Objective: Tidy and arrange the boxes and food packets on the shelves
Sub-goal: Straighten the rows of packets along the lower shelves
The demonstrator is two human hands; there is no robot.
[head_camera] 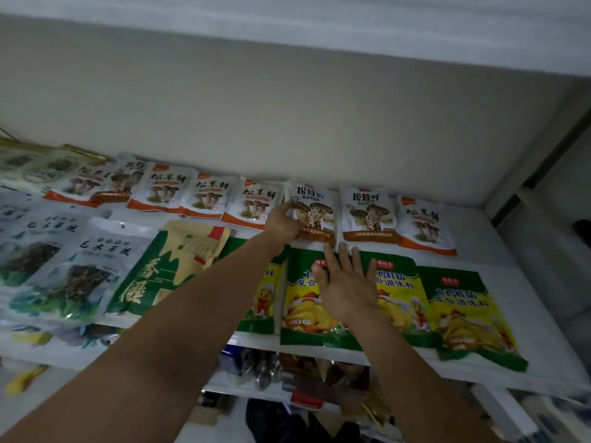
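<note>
A row of white mushroom seasoning packets lies along the back of the white shelf point(499, 238). My left hand point(284, 220) grips the left edge of one mushroom packet point(315, 212) in that row. In front lie green-and-yellow chicken seasoning packets point(465, 311). My right hand point(343, 279) rests flat, fingers spread, on two of these, one being a green-yellow packet point(303, 310). A second mushroom packet point(367, 214) and a third point(423, 223) lie to the right, untouched.
Left of my arms lie a green-and-tan packet point(169, 266) and several dark fungus packets point(73, 270). A shelf board point(287, 24) hangs overhead. A lower shelf point(287, 369) holds assorted goods. The shelf's right end is bare white.
</note>
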